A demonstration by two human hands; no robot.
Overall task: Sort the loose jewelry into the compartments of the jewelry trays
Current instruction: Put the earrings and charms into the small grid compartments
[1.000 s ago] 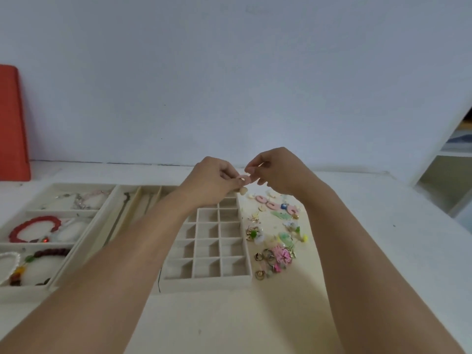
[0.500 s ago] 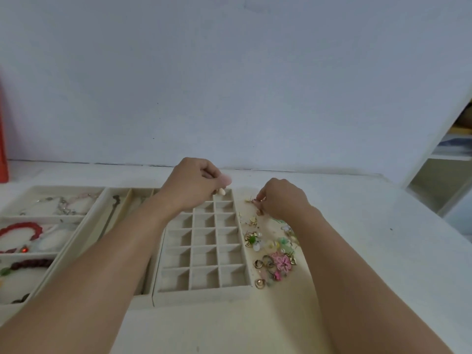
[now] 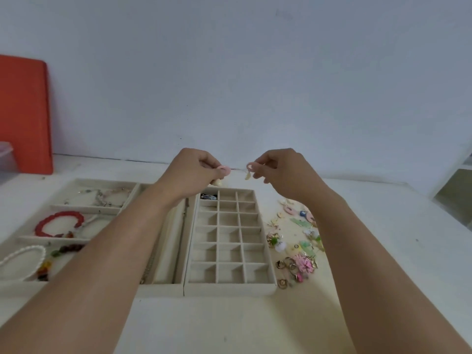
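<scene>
On the white table (image 3: 383, 226): gridded tray (image 3: 231, 286), one far-left cell filled, the rest bare; loose jewelry (image 3: 297, 241) heaped just right of it. Above the tray's far edge, left hand (image 3: 190, 175) and right hand (image 3: 283, 169) each pinch a pink-and-cream earring (image 3: 224, 170) in curled fingers. Step judged: pairing a match. Next: lower both into one bare cell.

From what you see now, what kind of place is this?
Probably a home desk or craft table against a plain wall: beige jewelry trays with small compartments, a pile of loose earrings beside them, and white shelving at the right edge.
</scene>
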